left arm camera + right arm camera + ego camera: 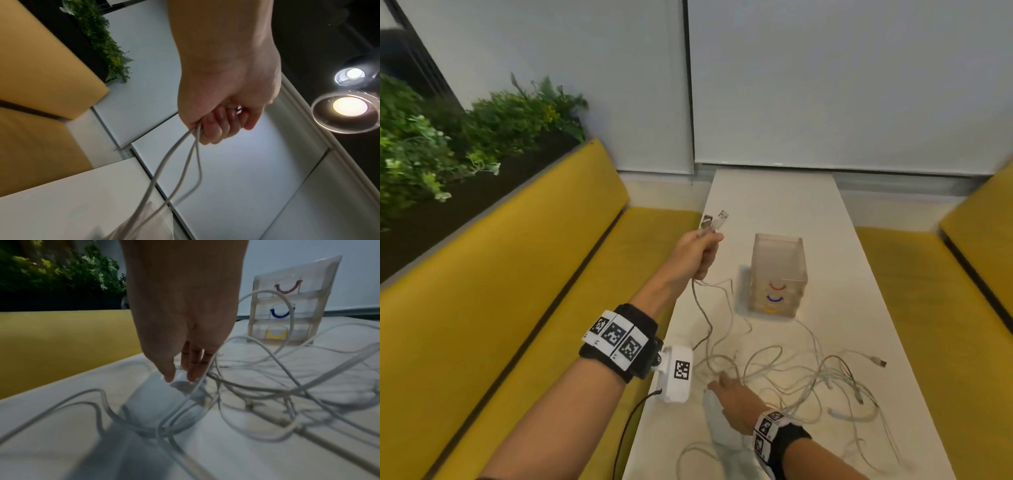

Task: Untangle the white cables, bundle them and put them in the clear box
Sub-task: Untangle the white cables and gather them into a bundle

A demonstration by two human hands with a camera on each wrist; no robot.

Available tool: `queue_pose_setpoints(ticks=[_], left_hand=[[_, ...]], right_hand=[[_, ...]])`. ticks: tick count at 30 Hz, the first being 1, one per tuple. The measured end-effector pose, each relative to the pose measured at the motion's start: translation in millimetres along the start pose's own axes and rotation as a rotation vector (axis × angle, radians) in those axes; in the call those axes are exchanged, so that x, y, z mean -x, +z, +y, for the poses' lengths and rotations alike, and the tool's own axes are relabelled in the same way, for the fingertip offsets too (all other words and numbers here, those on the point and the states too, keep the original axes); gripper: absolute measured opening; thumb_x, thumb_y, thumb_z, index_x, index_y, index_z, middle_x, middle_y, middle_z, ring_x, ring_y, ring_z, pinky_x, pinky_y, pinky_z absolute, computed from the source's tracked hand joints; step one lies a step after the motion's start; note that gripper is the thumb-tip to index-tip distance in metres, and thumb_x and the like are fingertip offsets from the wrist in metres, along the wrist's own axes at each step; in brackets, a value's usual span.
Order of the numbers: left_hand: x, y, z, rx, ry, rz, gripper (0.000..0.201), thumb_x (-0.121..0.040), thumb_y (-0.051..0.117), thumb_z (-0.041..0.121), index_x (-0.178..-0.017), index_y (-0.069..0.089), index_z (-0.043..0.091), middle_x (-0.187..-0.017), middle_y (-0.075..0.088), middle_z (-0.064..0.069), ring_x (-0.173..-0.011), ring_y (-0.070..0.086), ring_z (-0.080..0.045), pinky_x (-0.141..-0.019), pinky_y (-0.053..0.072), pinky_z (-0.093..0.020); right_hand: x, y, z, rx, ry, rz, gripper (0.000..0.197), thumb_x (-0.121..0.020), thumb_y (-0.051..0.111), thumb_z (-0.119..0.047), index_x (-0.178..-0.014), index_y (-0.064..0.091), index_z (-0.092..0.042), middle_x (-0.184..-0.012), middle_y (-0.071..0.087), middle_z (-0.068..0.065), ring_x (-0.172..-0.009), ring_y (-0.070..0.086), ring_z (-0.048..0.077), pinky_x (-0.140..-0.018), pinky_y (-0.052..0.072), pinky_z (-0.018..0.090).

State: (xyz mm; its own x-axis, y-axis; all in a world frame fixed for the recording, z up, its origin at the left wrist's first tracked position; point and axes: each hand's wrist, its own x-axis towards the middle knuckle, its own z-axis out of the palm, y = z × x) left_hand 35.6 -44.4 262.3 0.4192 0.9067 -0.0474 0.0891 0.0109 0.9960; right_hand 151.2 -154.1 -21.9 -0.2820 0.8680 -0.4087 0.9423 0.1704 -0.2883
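Note:
A tangle of white cables (808, 383) sprawls over the near half of the white table (774, 198). My left hand (707, 248) is raised above the table's left edge and grips a few of these cables in a fist; two USB plugs (714, 219) stick up out of it. In the left wrist view the held cables (180, 162) hang down from the left hand (213, 126). My right hand (717, 382) hovers low over the tangle's left side, fingers straight and pointing down (180, 378) beside a cable loop (197, 386), holding nothing. The clear box (779, 274) (287, 308) stands upright behind the tangle.
The box has three drawers with red, blue and yellow handles. Yellow benches (500, 291) (928, 308) flank the narrow table. A planter with green plants (448, 144) runs behind the left bench. White blinds close off the far end. One loose plug (878, 361) lies at the right.

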Motion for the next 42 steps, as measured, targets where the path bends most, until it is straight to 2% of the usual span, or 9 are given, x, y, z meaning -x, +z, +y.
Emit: queue_pose_setpoints(ticks=[8,13,17,20,24,29,37,40,42], left_hand=[[1,-11,-9,0.077,0.063,0.071,0.034,-0.09,0.044,0.004,-0.064,0.03,0.021,-0.057,0.025,-0.001,-0.047,0.019,-0.012,-0.049,0.012,-0.03],[0,-5,-17,0.054,0.039,0.034,0.043,-0.093,0.045,0.0,-0.061,0.028,0.022,-0.053,0.025,0.005,-0.047,0.019,-0.01,-0.052,0.012,-0.031],[-6,-5,-27,-0.183,0.027,0.035,0.042,-0.098,0.051,0.015,-0.061,0.033,0.021,-0.055,0.03,0.007,-0.048,0.024,-0.008,-0.051,0.019,-0.027],[-5,1,-37,-0.235,0.041,0.023,0.043,-0.101,0.052,0.025,-0.063,0.033,0.022,-0.055,0.028,0.008,-0.046,0.023,-0.005,-0.049,0.019,-0.026],[-4,14,-47,-0.216,0.138,0.082,0.037,-0.104,0.046,0.036,-0.073,0.048,0.016,-0.056,0.031,0.011,-0.046,0.028,-0.003,-0.049,0.024,-0.025],[-1,51,-41,0.036,0.189,0.069,0.028,-0.097,0.06,0.038,-0.097,0.065,0.01,-0.053,0.046,0.014,-0.046,0.033,-0.007,-0.043,0.029,-0.021],[-9,85,-43,0.037,0.204,0.127,0.024,-0.101,0.054,0.023,-0.08,0.061,0.016,-0.063,0.057,0.003,-0.056,0.054,-0.014,-0.055,0.046,-0.028],[-15,78,-30,0.061,0.234,0.268,0.033,-0.105,0.046,0.027,-0.075,0.053,0.015,-0.063,0.051,0.003,-0.055,0.045,-0.012,-0.056,0.04,-0.031],[-19,62,-9,0.257,0.228,0.35,0.038,-0.106,0.041,0.031,-0.074,0.05,0.013,-0.061,0.051,-0.002,-0.054,0.048,-0.013,-0.06,0.047,-0.029]], right_hand=[[-10,9,9,0.018,0.093,0.07,0.043,-0.099,0.048,-0.012,-0.14,0.037,-0.003,-0.143,0.035,0.018,-0.126,0.044,0.034,-0.101,0.043,0.041],[-6,-4,14,0.035,-0.034,0.067,0.031,-0.102,0.041,-0.016,-0.13,0.045,-0.002,-0.13,0.051,0.021,-0.12,0.045,0.035,-0.09,0.039,0.042],[5,-58,22,-0.406,-0.114,0.122,0.016,-0.099,0.051,-0.026,-0.1,0.051,-0.01,-0.093,0.072,0.01,-0.095,0.065,0.029,-0.08,0.048,0.038],[28,-123,18,-0.936,-0.13,0.115,0.013,-0.1,0.055,-0.019,-0.097,0.046,-0.011,-0.082,0.07,0.011,-0.082,0.066,0.029,-0.077,0.053,0.037],[66,-208,10,-1.259,-0.162,0.462,0.012,-0.102,0.05,-0.023,-0.103,0.042,-0.015,-0.082,0.062,0.015,-0.074,0.066,0.029,-0.073,0.056,0.039],[83,-252,4,-1.301,-0.224,0.588,0.004,-0.103,0.049,-0.019,-0.104,0.045,-0.016,-0.075,0.051,0.004,-0.061,0.041,0.014,-0.055,0.036,0.024],[101,-240,7,-1.302,-0.155,0.629,0.032,-0.1,0.047,-0.003,-0.121,0.029,-0.018,-0.079,0.059,0.003,-0.058,0.045,0.011,-0.056,0.039,0.024],[114,-238,18,-1.275,-0.096,0.561,0.031,-0.097,0.06,-0.016,-0.12,0.039,-0.013,-0.071,0.053,0.005,-0.054,0.042,0.013,-0.052,0.034,0.026],[124,-231,31,-1.156,-0.1,0.481,0.016,-0.099,0.059,-0.026,-0.101,0.054,-0.011,-0.069,0.048,0.005,-0.054,0.038,0.012,-0.052,0.033,0.024]])
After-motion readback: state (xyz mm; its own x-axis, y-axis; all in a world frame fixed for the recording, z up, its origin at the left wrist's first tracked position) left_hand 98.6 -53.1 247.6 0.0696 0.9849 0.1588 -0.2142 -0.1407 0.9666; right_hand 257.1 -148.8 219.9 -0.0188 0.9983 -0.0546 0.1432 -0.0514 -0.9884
